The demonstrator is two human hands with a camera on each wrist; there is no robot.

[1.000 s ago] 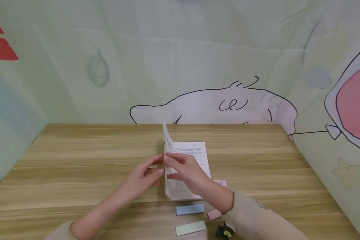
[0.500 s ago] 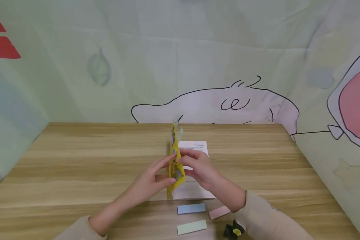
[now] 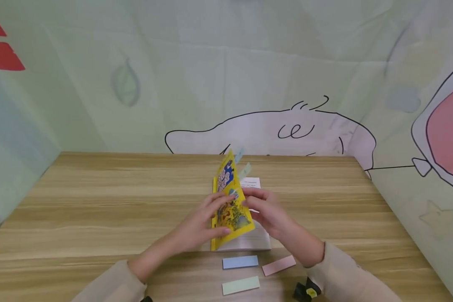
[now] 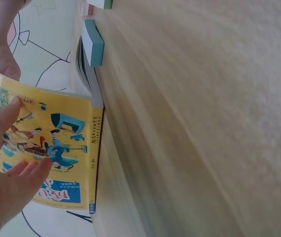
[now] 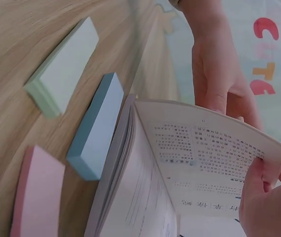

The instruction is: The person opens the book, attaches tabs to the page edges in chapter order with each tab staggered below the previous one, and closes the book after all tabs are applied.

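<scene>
A book with a yellow illustrated cover (image 3: 232,209) stands partly open on the table, its front cover and leading pages raised. My right hand (image 3: 272,213) pinches their free edge, thumb on the printed page (image 5: 204,148) and fingers toward the cover side. My left hand (image 3: 198,224) rests on the outside of the cover, fingers and thumb extended along the picture, as the left wrist view also shows on the cover (image 4: 66,128). A blue tab (image 3: 239,155) and a pale green tab (image 3: 245,170) stick out from the book's top edge.
In front of the book lie a blue sticky-note pad (image 3: 240,262), a pale green pad (image 3: 240,285) and a pink pad (image 3: 279,266). A black and yellow item (image 3: 306,290) is by my right sleeve. Behind the wooden table (image 3: 117,188) hangs a printed cloth (image 3: 196,84).
The raised pages and cover have swung from upright over to the right, so the yellow cover now faces me. Both hands have shifted right with it. The pink pad is now fully uncovered.
</scene>
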